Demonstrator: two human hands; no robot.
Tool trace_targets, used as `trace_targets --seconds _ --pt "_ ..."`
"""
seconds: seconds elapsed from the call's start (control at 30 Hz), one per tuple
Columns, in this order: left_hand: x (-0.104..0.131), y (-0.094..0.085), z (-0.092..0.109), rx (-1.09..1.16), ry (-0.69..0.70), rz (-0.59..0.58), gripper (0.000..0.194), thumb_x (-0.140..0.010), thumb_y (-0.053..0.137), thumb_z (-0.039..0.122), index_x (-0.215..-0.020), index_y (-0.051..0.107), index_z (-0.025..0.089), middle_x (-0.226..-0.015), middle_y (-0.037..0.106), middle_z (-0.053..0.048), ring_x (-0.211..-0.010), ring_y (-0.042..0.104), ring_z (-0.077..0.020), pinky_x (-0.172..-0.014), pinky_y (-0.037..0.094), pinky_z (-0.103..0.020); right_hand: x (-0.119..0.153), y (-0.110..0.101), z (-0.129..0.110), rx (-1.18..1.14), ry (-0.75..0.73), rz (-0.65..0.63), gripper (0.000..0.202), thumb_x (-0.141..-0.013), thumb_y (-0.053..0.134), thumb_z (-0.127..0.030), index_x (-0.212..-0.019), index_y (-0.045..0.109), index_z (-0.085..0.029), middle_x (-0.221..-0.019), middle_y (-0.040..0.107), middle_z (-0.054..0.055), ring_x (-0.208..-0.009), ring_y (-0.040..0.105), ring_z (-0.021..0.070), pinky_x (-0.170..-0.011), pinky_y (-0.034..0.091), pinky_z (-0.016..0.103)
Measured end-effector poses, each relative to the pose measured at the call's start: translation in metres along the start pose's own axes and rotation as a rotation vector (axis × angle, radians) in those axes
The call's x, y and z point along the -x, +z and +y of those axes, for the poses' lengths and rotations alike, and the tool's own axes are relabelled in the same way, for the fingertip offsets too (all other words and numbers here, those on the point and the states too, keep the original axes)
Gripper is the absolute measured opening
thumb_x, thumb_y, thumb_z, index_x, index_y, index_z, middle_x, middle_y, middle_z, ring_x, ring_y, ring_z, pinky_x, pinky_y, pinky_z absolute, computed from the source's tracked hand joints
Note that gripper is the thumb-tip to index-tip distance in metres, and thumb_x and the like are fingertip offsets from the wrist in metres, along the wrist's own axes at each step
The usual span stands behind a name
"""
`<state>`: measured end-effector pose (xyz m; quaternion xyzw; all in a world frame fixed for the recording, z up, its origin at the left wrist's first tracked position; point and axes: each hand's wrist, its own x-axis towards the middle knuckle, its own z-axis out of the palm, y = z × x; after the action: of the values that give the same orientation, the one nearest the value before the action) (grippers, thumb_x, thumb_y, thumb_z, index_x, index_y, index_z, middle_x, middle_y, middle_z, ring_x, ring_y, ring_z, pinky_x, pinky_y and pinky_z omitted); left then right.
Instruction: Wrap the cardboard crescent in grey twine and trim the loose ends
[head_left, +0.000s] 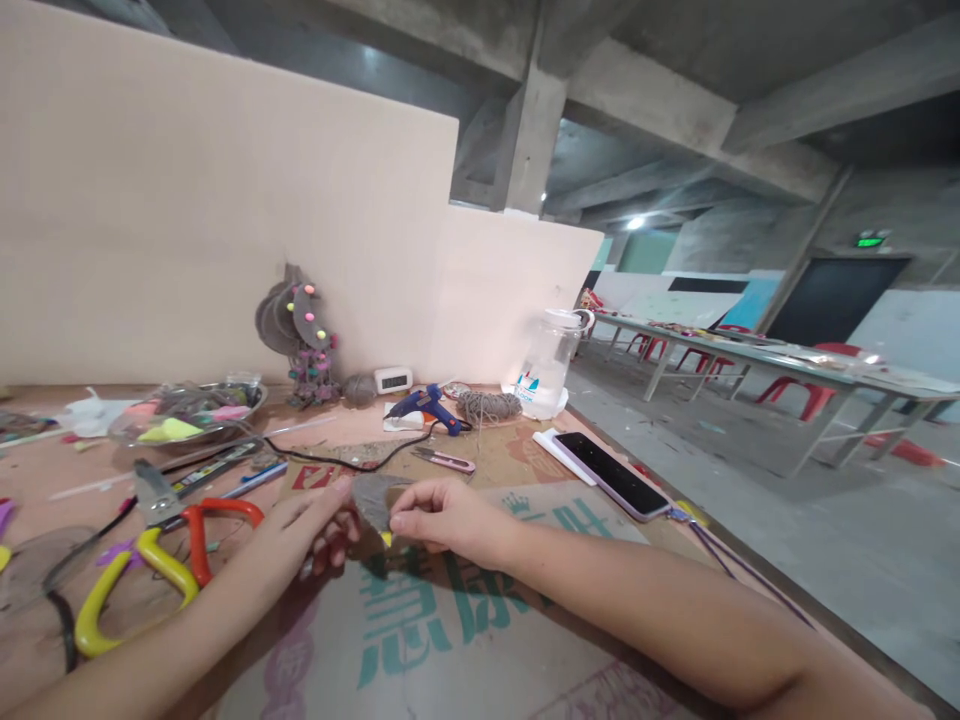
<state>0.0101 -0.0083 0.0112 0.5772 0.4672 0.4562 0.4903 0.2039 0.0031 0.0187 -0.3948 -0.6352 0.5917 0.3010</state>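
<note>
Two bare hands work a small grey piece above a printed cardboard sheet.
From the left, heavy scissors with red and yellow handles [196, 535] lie beside the left forearm; the left hand [319, 525] curls at the near-left edge of the grey piece [373, 497], though whether its fingers close on it cannot be told. The piece, with a yellow bit [386, 539] at its lower tip, sits between the hands over the cardboard sheet [330, 660], its right edge pinched by the right hand [450, 520]. The step looks like positioning or shaping; moving on seems to call for a steady, light pinch.
</note>
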Motion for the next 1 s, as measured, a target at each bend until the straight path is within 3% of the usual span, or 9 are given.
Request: trace_targets --seconds 0.13,0.37,0.5,0.63,0.8,0.87,1.0 --pt "-0.003 0.002 -0.002 0.023 -0.175 -0.111 0.039 -0.069 0.061 0.053 -0.055 0.056 0.017 -0.044 0.053 0.001 -0.034 0.046 -0.0093 -0.034 0.031 -0.019 0.0 0.004 0.0 0.111 -0.035 -0.003 0.021 -0.072 0.068 -0.035 -0.073 0.064 -0.014 -0.063 0.054 -0.004 -0.056 0.041 0.0063 -0.054 0.033 0.019" --pt "0.004 0.007 0.002 0.241 -0.267 -0.081 0.034 -0.066 0.066 0.048 -0.066 0.052 0.017 -0.045 0.051 0.006 -0.034 0.04 -0.0054 -0.033 0.029 -0.015 0.002 0.004 0.001 0.323 -0.162 0.092 0.024 -0.085 0.052 -0.033 -0.084 0.068 -0.015 -0.07 0.061 0.0 -0.065 0.051 0.0114 -0.063 0.04 0.023" --pt "0.005 0.006 0.003 0.283 -0.193 0.004 0.036 -0.064 0.069 0.047 -0.063 0.048 0.018 -0.047 0.05 0.007 -0.037 0.04 -0.0051 -0.035 0.029 -0.014 0.0 -0.002 -0.004 0.441 -0.299 0.349 0.02 -0.085 0.052 -0.027 -0.093 0.066 -0.016 -0.089 0.063 0.004 -0.076 0.053 0.013 -0.071 0.04 0.025" --pt "0.001 0.002 0.001 0.224 -0.122 0.041 0.039 -0.063 0.069 0.05 -0.065 0.049 0.017 -0.053 0.05 0.006 -0.043 0.044 -0.0063 -0.04 0.034 -0.016 0.0 -0.012 -0.011 0.31 -0.365 0.492 0.014 -0.085 0.052 -0.029 -0.088 0.059 -0.018 -0.07 0.052 -0.002 -0.059 0.042 0.0094 -0.056 0.034 0.021" --pt "-0.003 -0.005 -0.006 0.084 -0.016 -0.013 0.037 -0.068 0.065 0.052 -0.065 0.051 0.018 -0.055 0.048 0.005 -0.047 0.043 -0.0082 -0.044 0.034 -0.018 0.008 -0.02 -0.026 0.261 -0.426 0.525 0.03 -0.09 0.045 -0.043 -0.08 0.058 -0.017 -0.055 0.038 -0.005 -0.051 0.035 0.0086 -0.05 0.029 0.021" --pt "-0.004 -0.007 -0.009 0.032 0.025 -0.035 0.035 -0.072 0.062 0.051 -0.068 0.054 0.018 -0.058 0.049 0.004 -0.049 0.045 -0.0097 -0.046 0.036 -0.02 0.009 -0.023 -0.03 0.332 -0.455 0.53 0.033 -0.09 0.044 -0.043 -0.076 0.058 -0.016 -0.058 0.042 -0.004 -0.054 0.038 0.0089 -0.053 0.031 0.021" --pt "-0.004 -0.007 -0.007 0.038 0.032 -0.016 0.034 -0.074 0.061 0.051 -0.071 0.055 0.018 -0.058 0.049 0.004 -0.05 0.045 -0.0098 -0.046 0.036 -0.02 0.007 -0.031 -0.041 0.55 -0.512 0.47 0.017 -0.086 0.051 -0.03 -0.088 0.061 -0.017 -0.076 0.058 0.001 -0.066 0.049 0.0108 -0.061 0.038 0.022"
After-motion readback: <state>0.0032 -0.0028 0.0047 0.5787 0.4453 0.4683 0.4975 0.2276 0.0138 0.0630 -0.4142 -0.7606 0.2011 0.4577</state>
